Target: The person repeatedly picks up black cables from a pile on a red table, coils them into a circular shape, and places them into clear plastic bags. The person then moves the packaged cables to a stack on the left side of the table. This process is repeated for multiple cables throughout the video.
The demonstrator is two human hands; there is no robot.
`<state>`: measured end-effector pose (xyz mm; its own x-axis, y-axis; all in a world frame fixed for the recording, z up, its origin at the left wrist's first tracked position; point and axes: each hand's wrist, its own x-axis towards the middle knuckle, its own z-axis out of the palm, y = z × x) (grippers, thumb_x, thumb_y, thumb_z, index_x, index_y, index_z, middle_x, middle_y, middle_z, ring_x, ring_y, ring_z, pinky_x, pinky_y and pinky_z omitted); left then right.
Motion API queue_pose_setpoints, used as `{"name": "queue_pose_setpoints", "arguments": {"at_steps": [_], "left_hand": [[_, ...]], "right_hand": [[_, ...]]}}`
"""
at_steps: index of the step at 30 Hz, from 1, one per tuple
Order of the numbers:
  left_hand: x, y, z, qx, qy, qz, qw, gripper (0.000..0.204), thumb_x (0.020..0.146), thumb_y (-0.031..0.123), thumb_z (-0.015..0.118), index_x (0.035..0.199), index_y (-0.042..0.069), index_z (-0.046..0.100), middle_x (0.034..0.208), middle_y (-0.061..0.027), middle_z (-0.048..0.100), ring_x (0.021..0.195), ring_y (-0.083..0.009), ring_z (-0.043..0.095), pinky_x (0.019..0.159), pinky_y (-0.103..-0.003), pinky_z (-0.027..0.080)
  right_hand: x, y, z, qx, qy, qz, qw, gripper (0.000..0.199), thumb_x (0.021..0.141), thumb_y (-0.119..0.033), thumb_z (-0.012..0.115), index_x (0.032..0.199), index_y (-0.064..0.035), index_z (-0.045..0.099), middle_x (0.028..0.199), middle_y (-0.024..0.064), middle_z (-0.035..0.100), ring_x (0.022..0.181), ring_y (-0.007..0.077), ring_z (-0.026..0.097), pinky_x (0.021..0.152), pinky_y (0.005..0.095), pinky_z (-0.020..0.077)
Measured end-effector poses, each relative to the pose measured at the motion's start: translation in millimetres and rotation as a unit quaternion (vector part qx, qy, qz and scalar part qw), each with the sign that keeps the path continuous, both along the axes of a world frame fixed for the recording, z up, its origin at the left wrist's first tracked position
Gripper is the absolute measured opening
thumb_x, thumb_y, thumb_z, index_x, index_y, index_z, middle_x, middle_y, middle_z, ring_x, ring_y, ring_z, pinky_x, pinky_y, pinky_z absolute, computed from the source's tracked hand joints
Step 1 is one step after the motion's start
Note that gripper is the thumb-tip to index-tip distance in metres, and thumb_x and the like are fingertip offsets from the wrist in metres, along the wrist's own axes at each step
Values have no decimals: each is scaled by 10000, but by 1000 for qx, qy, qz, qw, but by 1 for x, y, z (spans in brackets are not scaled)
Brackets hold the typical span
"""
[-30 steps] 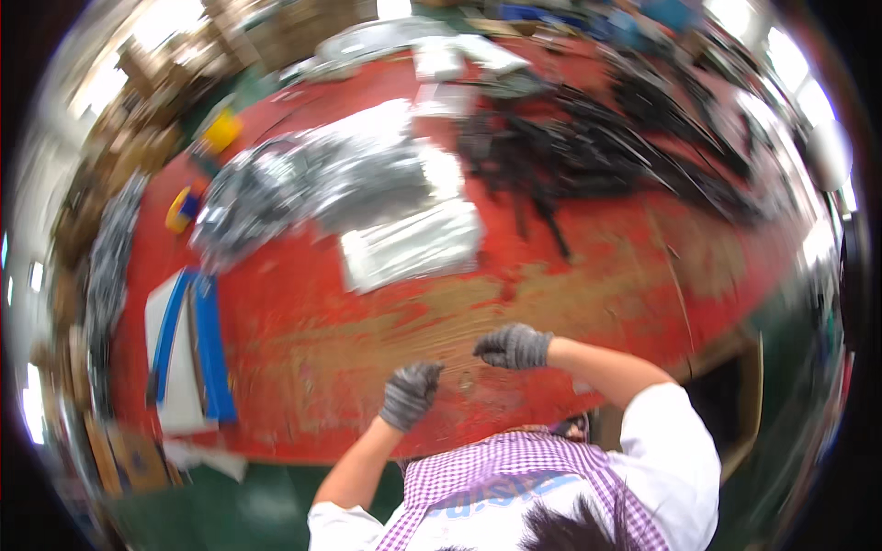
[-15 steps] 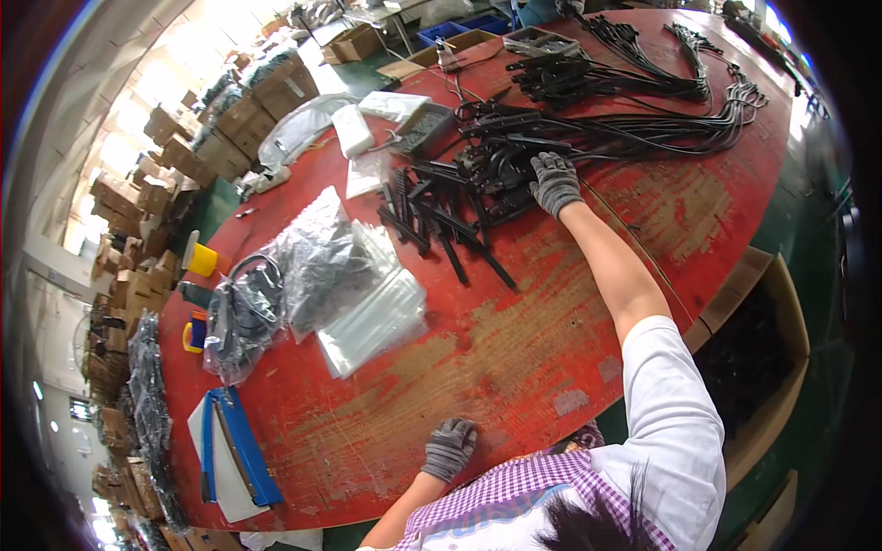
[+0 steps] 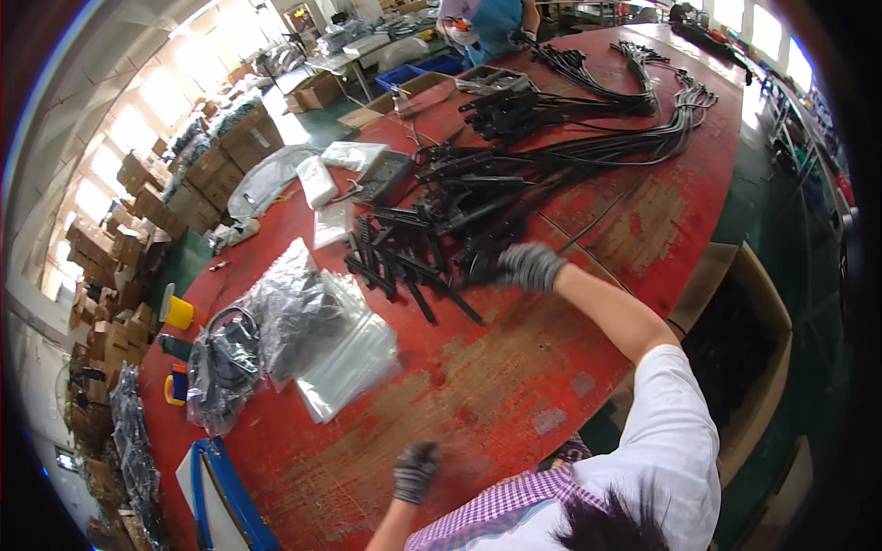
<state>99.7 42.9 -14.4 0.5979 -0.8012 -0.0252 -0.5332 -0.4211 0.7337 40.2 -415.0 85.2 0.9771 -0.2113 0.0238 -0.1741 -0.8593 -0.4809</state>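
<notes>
"Black rigid parts point(image 3: 469, 179) lie heaped on the red table point(image 3: 606, 340), and your right hand point(image 3: 535, 266), in a grey striped glove, is at the heap's near edge."

"What joins the heap?"

"Dark cables point(image 3: 597, 142) run from it toward the far right. On its near left side, narrow black strips point(image 3: 418, 298) lie crisscrossed."

"And my left hand point(image 3: 418, 471)?"

"Yours is gloved alike, over the near part of the table, well apart from the heap."

"Am I gripping anything?"

"Your fingers are blurred, so I can't tell whether either hand is open or closed."

"What else is around me?"

"Clear plastic bags point(image 3: 349, 367) lie left of the strips, with a bagged black cable point(image 3: 225, 363) beyond them. A yellow roll point(image 3: 181, 314) sits near the left edge. Off the table, an open cardboard box point(image 3: 779, 376) stands to your right, and a co-worker in a blue apron point(image 3: 496, 32) is at the far side."
</notes>
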Motion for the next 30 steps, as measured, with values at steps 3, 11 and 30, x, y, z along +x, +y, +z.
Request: {"name": "queue_pose_setpoints", "arguments": {"at_steps": [3,11,30], "left_hand": [[39,-27,23,-70,114,91,987,145,832,117,565,941,48,630,913,-118,631,837,-185,609,725,-297,480],[7,-142,103,100,636,-168,746,326,893,219,523,1189,85,499,961,-36,557,738,-133,554,645,-281,476],[161,212,158,-470,528,18,707,291,953,336,357,869,135,550,439,79,278,314,-36,228,272,-215,206]], "right_hand": [[-27,110,32,-82,145,165,972,361,733,-485,592,881,-157,621,749,138,625,698,337,592,606,405,486],[-46,330,-22,-42,-196,443,874,295,657,-321,612,715,-33,634,665,126,605,641,308,607,563,431,468],[-106,37,-2,-215,180,-116,953,328,818,-387,524,831,-82,644,775,142,640,716,301,615,634,455,464]]}}
